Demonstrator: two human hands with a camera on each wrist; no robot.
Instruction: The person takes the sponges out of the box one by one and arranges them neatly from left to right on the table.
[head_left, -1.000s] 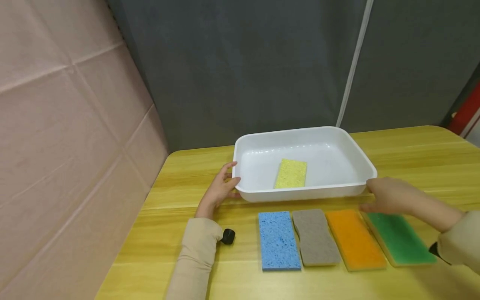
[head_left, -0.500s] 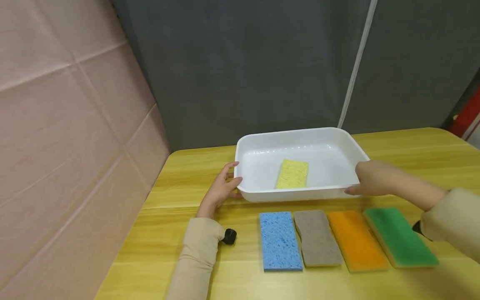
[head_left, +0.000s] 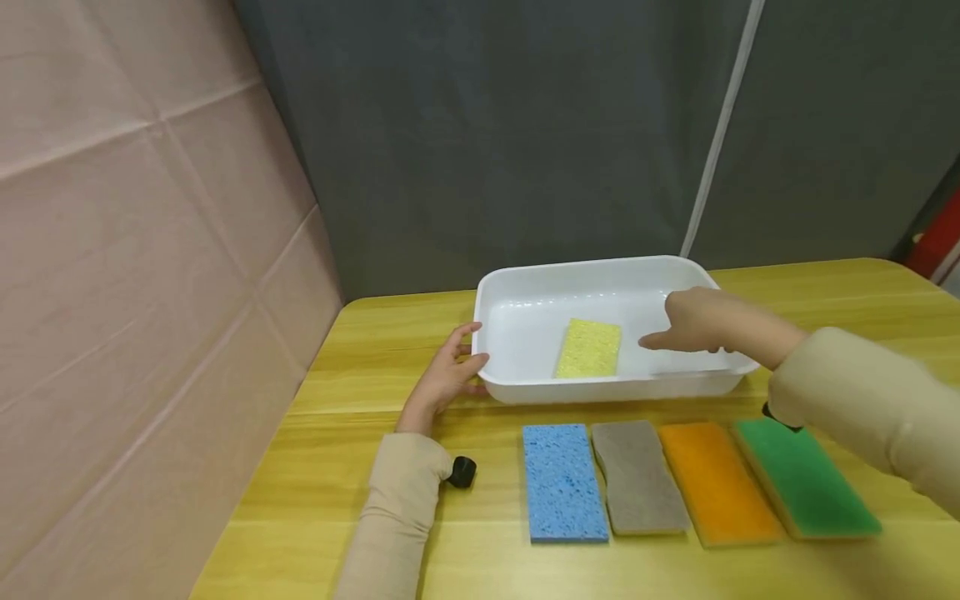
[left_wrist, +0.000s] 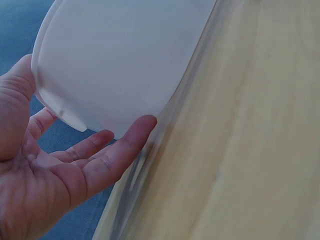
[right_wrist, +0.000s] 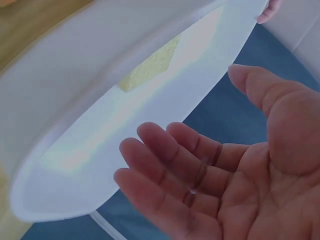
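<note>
A white plastic tray stands on the yellow wooden table, with a yellow sponge lying flat inside it. My left hand rests against the tray's near left corner, fingers straight; the left wrist view shows the hand cupped beside the tray wall. My right hand hovers over the right half of the tray, fingers extended toward the yellow sponge and holding nothing. In the right wrist view the open palm faces the tray rim and the sponge.
Several sponges lie in a row in front of the tray: blue, grey, orange and green. A pink wall stands along the table's left edge, and a grey curtain hangs behind.
My right hand has risen from the tray's near right corner and moved left over the inside of the tray. The left hand and the tray have stayed put.
</note>
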